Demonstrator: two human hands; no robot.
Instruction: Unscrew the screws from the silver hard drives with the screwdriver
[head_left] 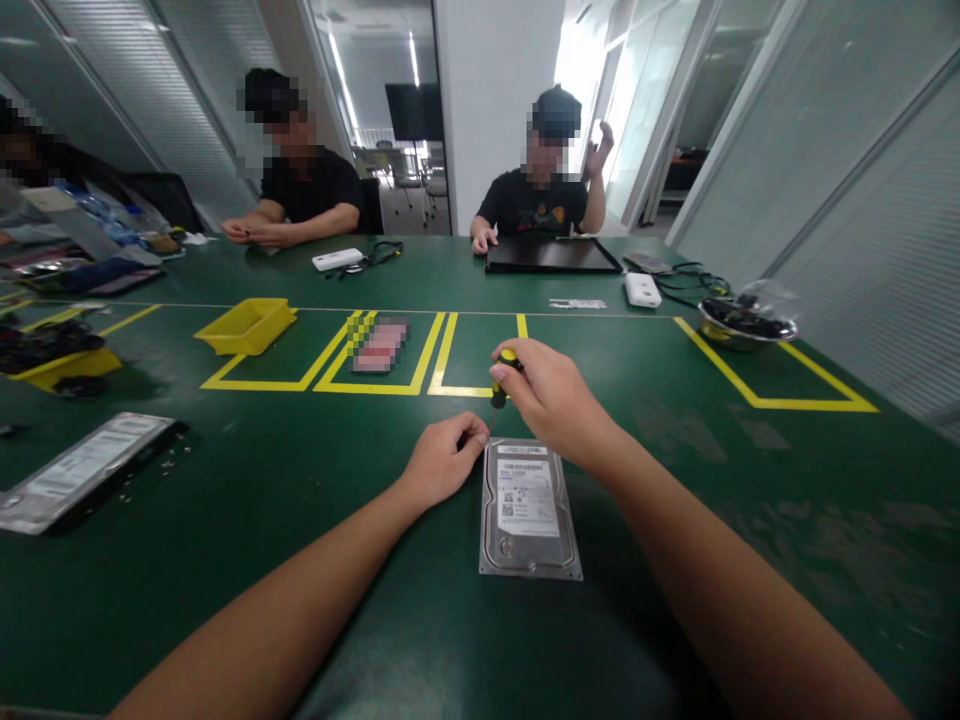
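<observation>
On the green desk (112, 600), a silver metal drive (86, 470) lies well left of the flat silver hard drive (529, 510). The left hand (446, 462) curls by the flat drive's far left corner; I can't tell what it pinches. There, a yellow-and-black screwdriver (498, 398) points down, held tight in the right hand (551, 395).
</observation>
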